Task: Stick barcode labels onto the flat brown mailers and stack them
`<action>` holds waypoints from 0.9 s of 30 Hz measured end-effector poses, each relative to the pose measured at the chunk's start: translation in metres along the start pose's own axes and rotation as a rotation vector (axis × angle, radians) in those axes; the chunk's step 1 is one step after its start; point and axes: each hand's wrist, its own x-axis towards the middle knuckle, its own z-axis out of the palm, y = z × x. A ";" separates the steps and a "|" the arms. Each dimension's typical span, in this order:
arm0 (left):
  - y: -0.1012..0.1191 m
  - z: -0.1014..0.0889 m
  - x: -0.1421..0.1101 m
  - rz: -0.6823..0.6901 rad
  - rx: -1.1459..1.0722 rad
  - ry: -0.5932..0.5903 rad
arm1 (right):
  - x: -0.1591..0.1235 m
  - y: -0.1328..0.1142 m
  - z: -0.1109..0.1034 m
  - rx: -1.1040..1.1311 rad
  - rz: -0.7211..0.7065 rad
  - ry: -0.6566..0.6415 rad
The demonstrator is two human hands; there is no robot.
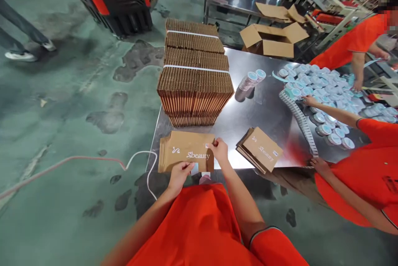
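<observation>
A pile of flat brown cardboard boxes (pixel 194 139) printed "Sbeauty" lies at the table's near edge in front of me. My left hand (pixel 180 179) is closed at the pile's front edge, with a small light-blue sheet of labels (pixel 194 169) pinched at its fingertips. On the top box, near its right end, my right hand (pixel 220 151) has thumb and fingers closed at a small white label (pixel 207 146), partly covered by the thumb. A second pile of flat printed boxes (pixel 263 146) sits to the right, its top one bearing a similar label.
Behind the pile stand strapped bundles of folded cardboard (pixel 195 77). Two stacks of round tins (pixel 251 77) are farther back. At right, co-workers' hands (pixel 310 101) handle many round tins (pixel 326 88) and a label strip (pixel 300 121). An open carton (pixel 276 46) stands beyond the metal table (pixel 231 133).
</observation>
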 end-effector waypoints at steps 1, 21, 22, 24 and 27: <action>0.000 0.000 0.000 0.007 0.010 -0.001 | -0.001 0.003 -0.002 0.031 -0.009 -0.005; 0.030 -0.030 -0.016 0.338 0.372 0.310 | -0.071 -0.004 0.000 0.316 -0.082 0.108; 0.036 -0.026 -0.024 0.343 0.350 0.290 | -0.069 0.002 -0.009 0.421 -0.068 0.088; 0.049 -0.018 -0.040 0.327 0.237 0.216 | -0.061 0.026 -0.037 0.592 -0.026 0.120; 0.062 -0.006 -0.055 0.284 0.053 0.104 | -0.047 0.083 -0.102 0.637 0.116 0.404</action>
